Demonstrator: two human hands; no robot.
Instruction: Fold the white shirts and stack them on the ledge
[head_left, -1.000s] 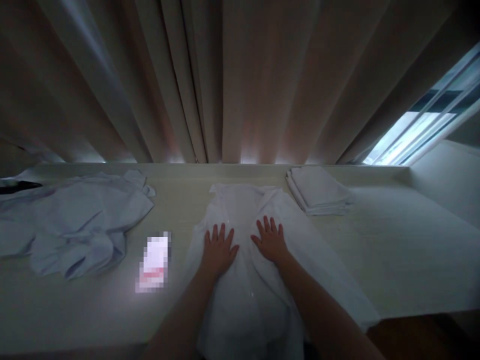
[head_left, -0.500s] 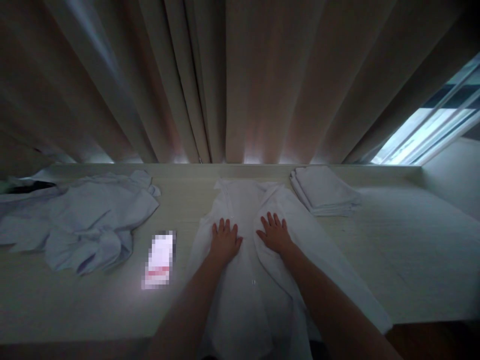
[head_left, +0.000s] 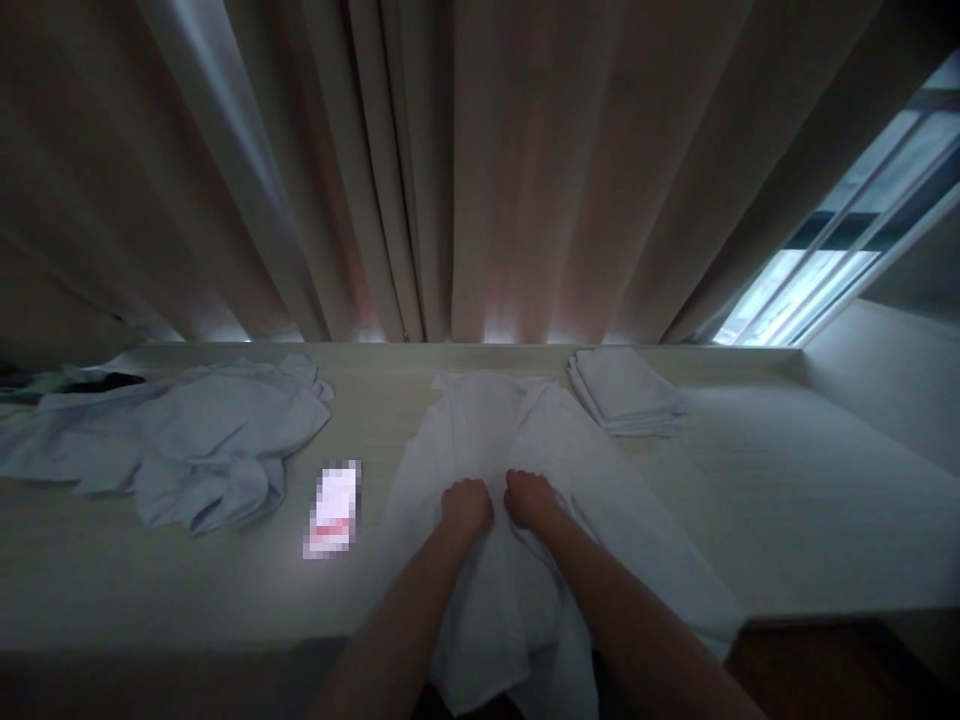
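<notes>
A white garment (head_left: 480, 430) lies spread lengthwise on a pale table (head_left: 787, 500), its lower part hanging over the near edge. My left hand (head_left: 465, 505) and my right hand (head_left: 531, 498) sit side by side at its middle, fingers curled down into the cloth. Each hand is closed on a bunch of the fabric along the open front.
A crumpled heap of pale blue clothes (head_left: 202, 440) lies at the left. A lit, blurred card or screen (head_left: 335, 508) rests between that heap and the garment. A folded white stack (head_left: 622, 390) sits at the back right. Curtains (head_left: 450, 170) hang behind the table, with a window (head_left: 840, 260) at right.
Both hands lay flat and spread on the garment before. They have slid back toward me, come closer together and curled shut on the cloth.
</notes>
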